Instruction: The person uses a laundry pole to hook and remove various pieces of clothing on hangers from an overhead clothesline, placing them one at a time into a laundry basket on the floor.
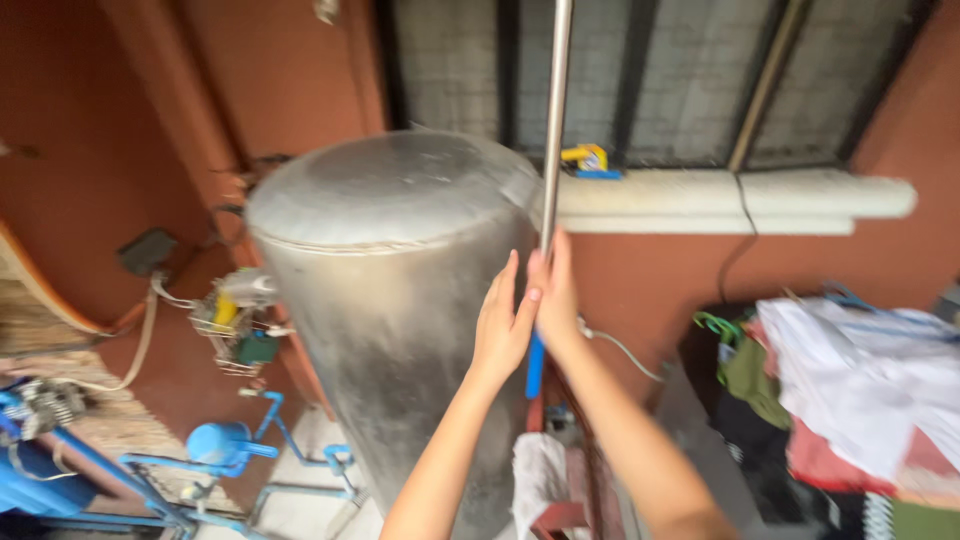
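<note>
While both arms reach up, left hand point(502, 325) lies flat, fingers point(510, 280) spread loose against the steel tank point(390, 300) | right hand point(556, 295) wraps fingers closed around the upright metal pole point(556, 110) beside the tank, above its blue grip point(535, 368) | progress: pole gripped, nothing visibly shifted | laundry pile point(860, 370) right, blue pipes point(230, 450) lower left

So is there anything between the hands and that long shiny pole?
No, nothing visible. Both hands are already on the metal pole: the right hand wraps it just above its blue part, and the left hand presses against it from the side of the big steel tank.
</note>
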